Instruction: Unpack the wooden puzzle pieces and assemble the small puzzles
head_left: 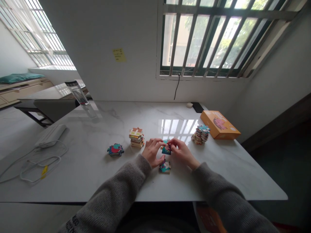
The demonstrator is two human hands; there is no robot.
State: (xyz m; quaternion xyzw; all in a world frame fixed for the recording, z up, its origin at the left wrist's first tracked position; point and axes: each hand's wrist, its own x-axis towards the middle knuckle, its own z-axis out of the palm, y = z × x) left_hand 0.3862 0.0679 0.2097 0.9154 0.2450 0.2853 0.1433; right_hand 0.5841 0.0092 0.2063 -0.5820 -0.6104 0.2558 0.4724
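My left hand [152,151] and my right hand [181,151] meet over the marble table [97,174], both pinching a small teal puzzle piece [166,149] between their fingertips. Just below it, between my wrists, another colourful puzzle piece [165,166] lies flat on the table. A stack of puzzle pieces [136,137] stands to the left of my left hand. A lower pile of pieces [115,150] lies further left. A third stack [200,134] stands to the right of my right hand.
An orange puzzle box [220,125] lies at the right, past the third stack. A clear water bottle [80,95] stands at the back left. A white adapter with its cable [50,137] lies at the left edge. A dark phone [197,107] rests near the wall.
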